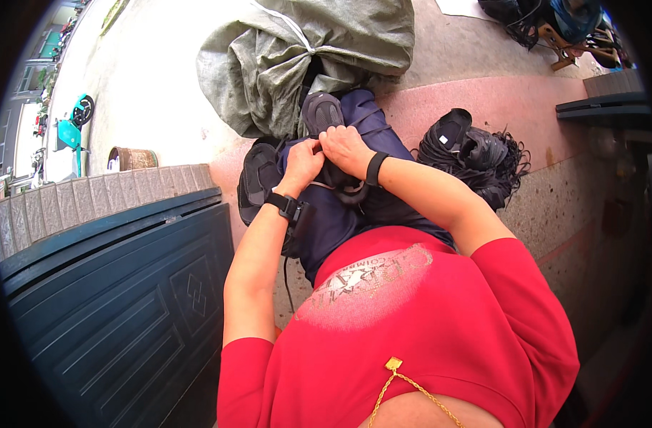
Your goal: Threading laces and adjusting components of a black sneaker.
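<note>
A black shoe (322,112) lies over my lap, its ridged dark sole facing up at the far end. My right hand (346,148) is closed on the middle of the shoe, fingers curled and pressed together. From the left, my left hand (302,165) meets it, thumb and fingertips pinched at the shoe's edge. Whatever small part lies between the fingertips is hidden. Under my wrists the near end of the shoe shows a dark opening. More black shoes (260,175) with dark soles rest beside my left knee.
A large grey-green woven sack (269,71), tied with a white strip, stands beyond my knees. On the right lies a pile of black shoes and laces (476,153). A blue panelled door (126,307) is at left, with a brown pot (133,158) and a teal scooter (70,132) outside.
</note>
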Tool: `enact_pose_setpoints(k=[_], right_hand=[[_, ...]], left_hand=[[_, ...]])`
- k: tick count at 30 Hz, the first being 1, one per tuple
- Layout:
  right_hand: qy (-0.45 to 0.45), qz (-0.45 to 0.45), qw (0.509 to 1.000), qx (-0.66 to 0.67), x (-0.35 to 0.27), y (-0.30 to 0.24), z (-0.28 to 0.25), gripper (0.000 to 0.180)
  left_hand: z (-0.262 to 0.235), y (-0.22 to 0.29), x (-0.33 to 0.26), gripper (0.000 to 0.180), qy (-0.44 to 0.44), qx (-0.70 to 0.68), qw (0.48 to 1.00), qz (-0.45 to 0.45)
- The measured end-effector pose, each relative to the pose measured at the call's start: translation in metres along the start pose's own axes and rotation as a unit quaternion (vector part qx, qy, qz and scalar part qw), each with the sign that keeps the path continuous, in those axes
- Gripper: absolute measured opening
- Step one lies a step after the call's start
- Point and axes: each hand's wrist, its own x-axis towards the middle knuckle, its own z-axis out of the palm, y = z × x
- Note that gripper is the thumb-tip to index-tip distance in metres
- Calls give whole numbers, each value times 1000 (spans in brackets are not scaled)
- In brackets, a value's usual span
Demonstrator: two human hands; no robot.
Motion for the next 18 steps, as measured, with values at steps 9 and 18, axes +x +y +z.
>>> enact_pose_setpoints(k=[9,18], right_hand=[[-190,32,940,282,-60,14,-60,25],[-143,320,546,761,-71,48,-92,21]], left_hand=[[-6,14,40,17,-74,162,980,86],[-12,28,57,16,-180,240,942,147]])
